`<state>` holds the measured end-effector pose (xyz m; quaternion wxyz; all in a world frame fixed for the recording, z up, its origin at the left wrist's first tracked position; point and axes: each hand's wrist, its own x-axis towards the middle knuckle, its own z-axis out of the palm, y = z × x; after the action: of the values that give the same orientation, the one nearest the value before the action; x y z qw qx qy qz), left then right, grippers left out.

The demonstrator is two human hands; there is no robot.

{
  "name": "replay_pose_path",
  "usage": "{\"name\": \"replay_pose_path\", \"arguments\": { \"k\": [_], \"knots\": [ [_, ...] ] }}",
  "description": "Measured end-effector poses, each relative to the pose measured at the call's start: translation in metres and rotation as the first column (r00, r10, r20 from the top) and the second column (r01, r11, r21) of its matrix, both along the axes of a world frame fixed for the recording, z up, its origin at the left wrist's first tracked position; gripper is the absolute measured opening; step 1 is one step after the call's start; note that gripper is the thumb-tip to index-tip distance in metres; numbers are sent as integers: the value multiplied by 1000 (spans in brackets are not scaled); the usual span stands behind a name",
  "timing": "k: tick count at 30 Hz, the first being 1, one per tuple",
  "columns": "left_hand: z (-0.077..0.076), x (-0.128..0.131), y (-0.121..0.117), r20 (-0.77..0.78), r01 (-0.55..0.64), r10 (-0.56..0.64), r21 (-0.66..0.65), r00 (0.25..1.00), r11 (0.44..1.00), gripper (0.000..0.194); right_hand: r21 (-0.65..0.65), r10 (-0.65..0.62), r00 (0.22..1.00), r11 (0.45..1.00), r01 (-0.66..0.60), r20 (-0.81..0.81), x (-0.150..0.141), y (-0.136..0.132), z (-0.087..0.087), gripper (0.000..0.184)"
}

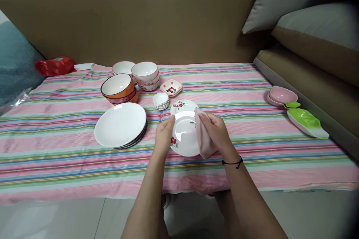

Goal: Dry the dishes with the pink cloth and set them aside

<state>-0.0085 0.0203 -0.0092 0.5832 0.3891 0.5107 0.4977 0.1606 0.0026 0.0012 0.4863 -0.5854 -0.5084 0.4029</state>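
A white plate [184, 136] with red flowers is held up in front of me, tilted. My left hand [164, 130] grips its left rim, thumb on the face. My right hand [215, 129] is closed on a pink cloth [204, 138] that wraps the plate's right rim. Behind the held plate's far edge shows a red-flower pattern on white; I cannot tell whether it belongs to a second plate. Just beyond lie a stack of small white dishes [160, 99] and a pink square dish [171, 87] with a cartoon figure.
Large white plates [120, 125] are stacked on the left. Behind them stand orange bowls [117, 86] and white bowls [145, 71]. Pink bowls [283, 95] and a green leaf-shaped dish [305, 119] sit far right. A red bag [55, 66] lies back left on the striped cloth [70, 134].
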Motion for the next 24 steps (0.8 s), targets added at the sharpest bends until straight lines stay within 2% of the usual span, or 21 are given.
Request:
{"name": "replay_pose_path", "arguments": {
  "k": [2, 4, 8, 11, 15, 17, 20, 24],
  "knots": [
    [-3, 5, 2, 39, -158, 158, -4, 987, 987, 40, 9, -36, 999, 999, 36, -6, -1, 0, 1, 37],
    [-6, 9, 5, 111, -262, 261, -7, 959, 965, 36, 3, -39, 999, 999, 39, -20, -5, -1, 2, 34],
    [-5, 12, 5, 222, -323, 329, -65, 918, 944, 35, -15, -46, 998, 999, 45, -36, -15, -3, 1, 29],
    [-2, 10, 2, 271, -252, 258, -59, 927, 966, 38, -10, -64, 997, 998, 64, -47, -20, -3, 0, 24],
    [4, 10, -2, 396, -53, 41, 21, 917, 998, 51, 17, -76, 996, 997, 77, -41, -19, -3, -1, 21],
    [5, 13, -4, 423, 7, -22, 37, 906, 999, 59, 26, -79, 996, 996, 80, -28, -19, -3, -2, 21],
    [3, 21, -6, 421, -11, -21, 73, 907, 997, 58, 30, -87, 996, 996, 88, -37, -23, -3, -4, 24],
    [0, 30, -8, 382, -92, 50, 93, 923, 991, 53, 52, -157, 987, 986, 156, 11, -31, -3, -6, 41]
  ]
}}
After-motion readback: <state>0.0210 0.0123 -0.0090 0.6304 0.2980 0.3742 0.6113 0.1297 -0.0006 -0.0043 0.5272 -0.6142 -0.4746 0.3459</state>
